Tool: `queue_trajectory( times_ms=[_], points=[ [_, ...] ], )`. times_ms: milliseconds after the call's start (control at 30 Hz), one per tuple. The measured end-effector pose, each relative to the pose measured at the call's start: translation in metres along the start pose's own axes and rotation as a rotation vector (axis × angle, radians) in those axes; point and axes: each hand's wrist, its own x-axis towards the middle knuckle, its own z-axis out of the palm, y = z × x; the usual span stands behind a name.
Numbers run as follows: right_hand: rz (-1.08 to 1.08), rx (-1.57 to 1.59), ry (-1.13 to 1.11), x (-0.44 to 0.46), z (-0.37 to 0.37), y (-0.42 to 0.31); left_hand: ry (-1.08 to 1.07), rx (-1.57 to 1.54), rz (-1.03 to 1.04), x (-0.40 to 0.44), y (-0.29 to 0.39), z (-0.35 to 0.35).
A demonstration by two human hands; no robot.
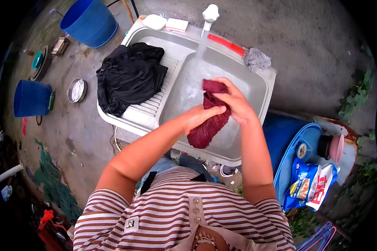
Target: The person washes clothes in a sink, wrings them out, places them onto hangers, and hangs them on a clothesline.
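A bunched maroon cloth, its exact kind unclear, is held over the basin of the grey sink. My left hand grips its left side, thumb pressed across the fabric. Around its upper right part, my right hand is closed with curled fingers. Water runs from the white-handled tap into the basin just above the cloth. A heap of wet-looking black clothing lies on the ribbed washboard side, left of both hands.
Along the sink's back rim sit a white soap bar, a red-handled brush and a grey mesh scrubber. A blue barrel at right bears a detergent bag. Blue buckets and a metal bowl stand left.
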Motion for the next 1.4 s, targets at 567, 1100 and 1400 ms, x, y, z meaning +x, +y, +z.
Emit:
queue_trajectory(
  times_ms=[567, 1100, 1400],
  points=[
    [-0.368, 0.557, -0.212, -0.037, 0.001, -0.066, -0.484, -0.567, 0.054, -0.045, 0.023, 0.055],
    [-0.157, -0.947, 0.394, 0.004, 0.017, 0.033, 0.293, 0.546, 0.53, 0.047, -0.077, 0.011],
    [-0.632, -0.367, 0.524, -0.061, 0.057, -0.033, 0.119, -0.58, 0.375, -0.016, -0.002, 0.005]
  ],
)
